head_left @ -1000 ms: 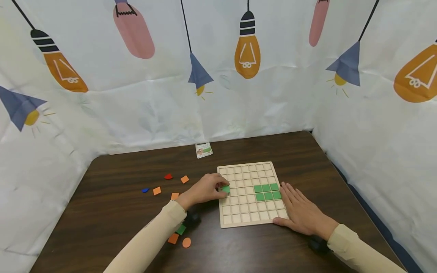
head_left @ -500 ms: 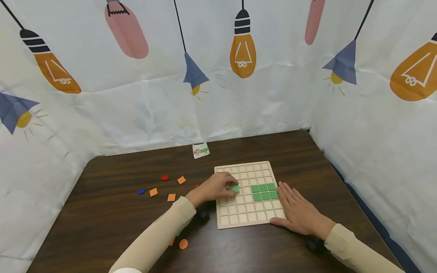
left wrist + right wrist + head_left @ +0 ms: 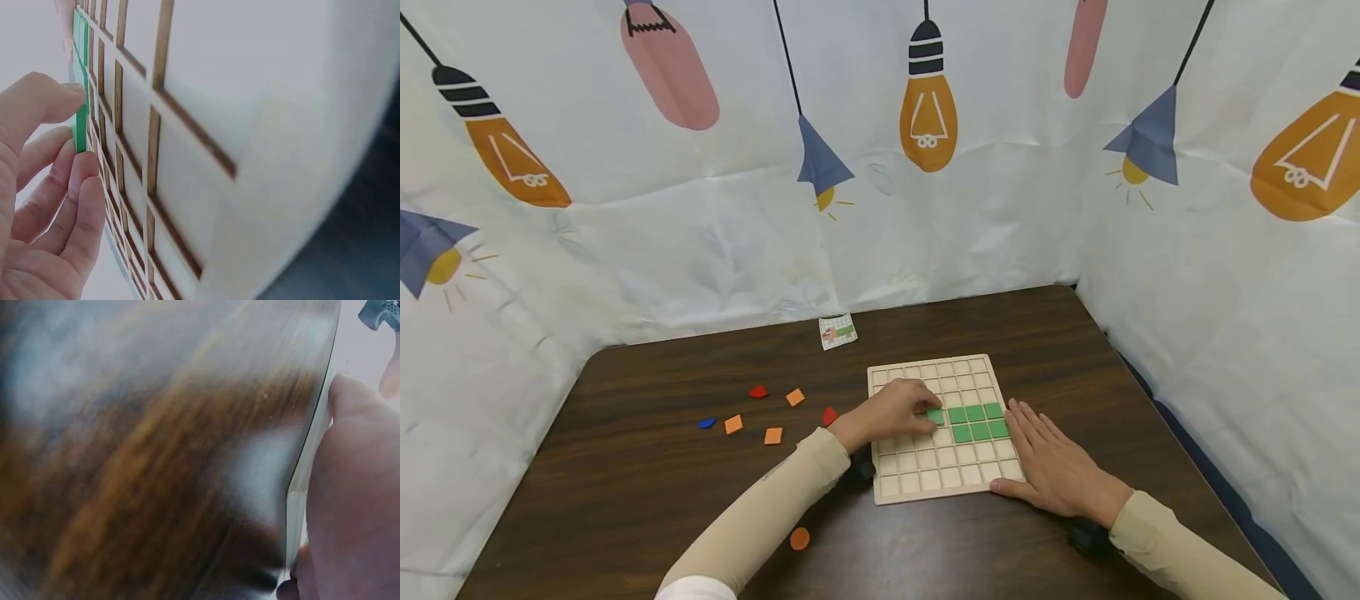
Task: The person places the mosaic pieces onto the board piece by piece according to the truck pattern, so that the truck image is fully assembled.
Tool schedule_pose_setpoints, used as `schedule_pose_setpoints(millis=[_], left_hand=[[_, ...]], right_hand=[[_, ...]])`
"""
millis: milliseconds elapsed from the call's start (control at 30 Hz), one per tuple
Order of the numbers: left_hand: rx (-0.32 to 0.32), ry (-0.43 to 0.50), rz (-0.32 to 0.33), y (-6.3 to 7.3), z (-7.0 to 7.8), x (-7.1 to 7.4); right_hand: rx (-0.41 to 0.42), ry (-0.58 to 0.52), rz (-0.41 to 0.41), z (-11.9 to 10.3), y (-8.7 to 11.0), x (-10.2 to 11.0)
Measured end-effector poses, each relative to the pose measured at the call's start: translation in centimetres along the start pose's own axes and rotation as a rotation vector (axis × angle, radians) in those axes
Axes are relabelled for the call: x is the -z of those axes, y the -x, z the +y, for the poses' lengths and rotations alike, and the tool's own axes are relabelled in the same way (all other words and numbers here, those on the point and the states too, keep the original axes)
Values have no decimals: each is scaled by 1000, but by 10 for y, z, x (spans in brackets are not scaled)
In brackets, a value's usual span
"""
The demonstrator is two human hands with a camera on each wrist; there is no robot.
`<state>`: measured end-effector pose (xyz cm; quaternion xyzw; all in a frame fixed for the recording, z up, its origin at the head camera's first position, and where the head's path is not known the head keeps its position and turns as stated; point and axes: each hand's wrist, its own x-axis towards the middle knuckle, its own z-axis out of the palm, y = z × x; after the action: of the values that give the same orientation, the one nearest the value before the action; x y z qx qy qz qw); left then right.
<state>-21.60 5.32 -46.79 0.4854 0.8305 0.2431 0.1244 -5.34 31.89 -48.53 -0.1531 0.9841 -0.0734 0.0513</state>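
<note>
My left hand (image 3: 898,410) pinches a green square tile (image 3: 935,416) between thumb and fingers, low over the wooden grid board (image 3: 917,483). In the left wrist view the thumb and fingertips hold the tile (image 3: 80,128) by its edges, close against the grid. Two rows of green tiles (image 3: 976,423) fill cells just right of it. The right hand (image 3: 1060,462) lies flat with fingers extended along the board's right edge, its thumb at the near right corner. In the right wrist view this hand (image 3: 356,481) rests by the board's pale edge (image 3: 295,519).
Left of the board lie orange squares (image 3: 772,436), red pieces (image 3: 758,392), a blue piece (image 3: 707,423) and an orange disc (image 3: 800,539). A small printed card (image 3: 838,332) sits at the dark table's back edge, before a lamp-patterned curtain (image 3: 737,250).
The left hand has slid rightward across the board with the green tile, from the left edge to beside the green rows. The right hand has stayed at the board's edge.
</note>
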Motion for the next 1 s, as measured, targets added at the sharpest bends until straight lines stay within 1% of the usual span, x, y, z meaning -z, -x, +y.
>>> schedule_pose_setpoints(millis=[200, 400, 600, 900, 1000], left_hand=[[-6, -10, -13, -4, 4, 0], [3, -30, -8, -4, 7, -1], [7, -25, -5, -5, 5, -2], [10, -18, -20, -6, 2, -5], [8, -25, -18, -4, 2, -3]], right_hand=[[1, 13, -3, 0, -1, 1], [4, 27, 0, -1, -2, 1], [2, 22, 0, -1, -2, 2], [-3, 2, -9, -1, -1, 1], [-1, 4, -10, -2, -1, 1]])
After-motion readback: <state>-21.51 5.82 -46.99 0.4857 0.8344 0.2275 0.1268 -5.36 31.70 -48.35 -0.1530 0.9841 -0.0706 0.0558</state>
